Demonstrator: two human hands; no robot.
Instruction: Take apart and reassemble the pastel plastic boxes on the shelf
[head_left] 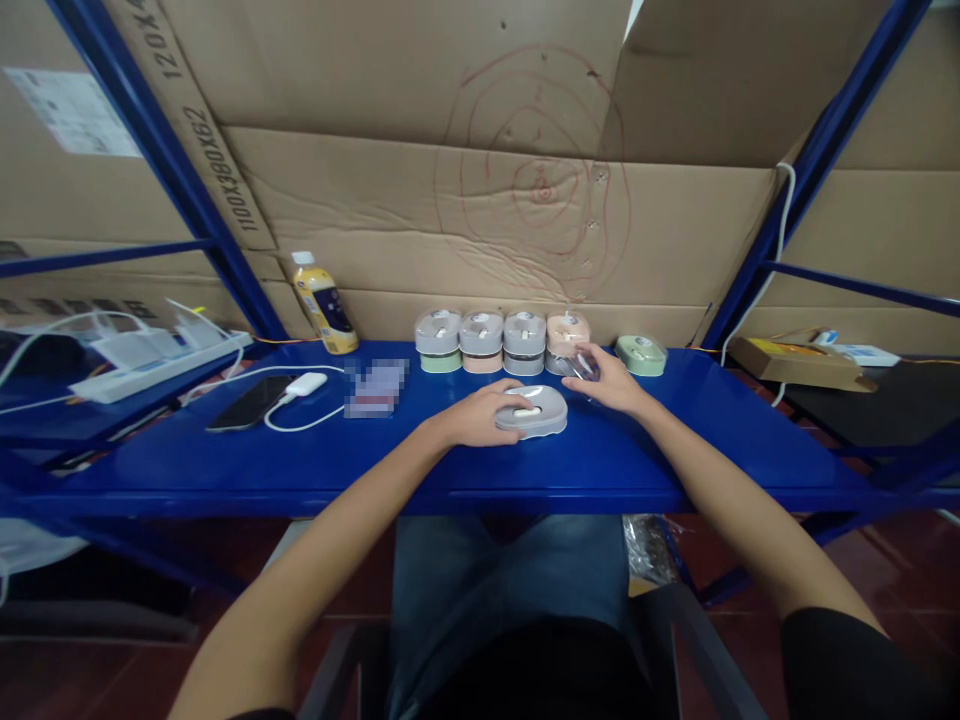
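Note:
A grey oval lidded container [553,408] lies flat on the blue table, and my left hand [487,412] is closed around its left side. Its lid is translucent, with a small white piece on top. To the right, my right hand [613,382] has thumb and fingers curled around something dark and see-through that I cannot make out. These fingers are beside the last stack, where a pink container [566,328] rests on a dark one, partly hidden. Similar containers in two layers form the row behind, among them a grey one [437,330] over a green one [441,362].
A lone green container [641,354] stands right of the row. Leftward are a yellow bottle [326,305], a phone [251,403], a white charger [306,384] with a looped cable and a power strip [161,365]. An opened cardboard box [799,362] lies far right. Cardboard backs the table.

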